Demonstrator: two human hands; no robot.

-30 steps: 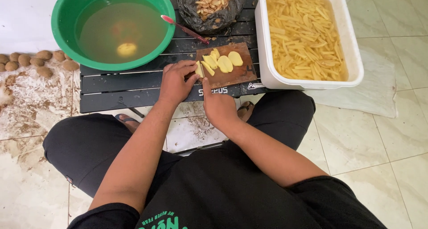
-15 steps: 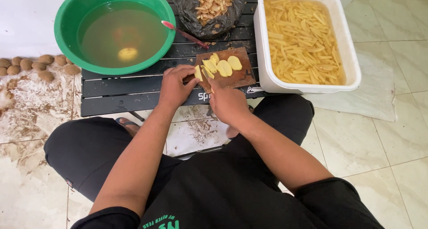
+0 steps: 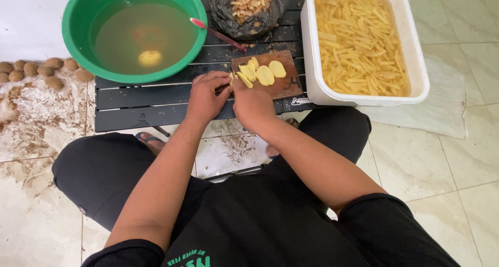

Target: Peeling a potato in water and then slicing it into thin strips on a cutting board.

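A small brown cutting board [image 3: 288,85] lies on a black slatted table [image 3: 145,98], with peeled potato slices [image 3: 265,75] spread on it. My left hand [image 3: 205,98] presses its fingertips on a stack of slices at the board's left edge. My right hand [image 3: 253,105] is closed around a knife handle right beside it. The blade is almost hidden behind the hand, next to the stack.
A green basin [image 3: 73,17] of cloudy water holds a peeled potato [image 3: 149,57], with a red-handled tool [image 3: 218,35] on its rim. Behind the board is a black bag of peels [image 3: 249,2]. A white tub [image 3: 421,64] holds potato sticks. Unpeeled potatoes [image 3: 41,69] lie on the dirty floor.
My right hand drew back toward me with the knife, then came forward again onto the board's left edge. The left hand kept hold of the slices.
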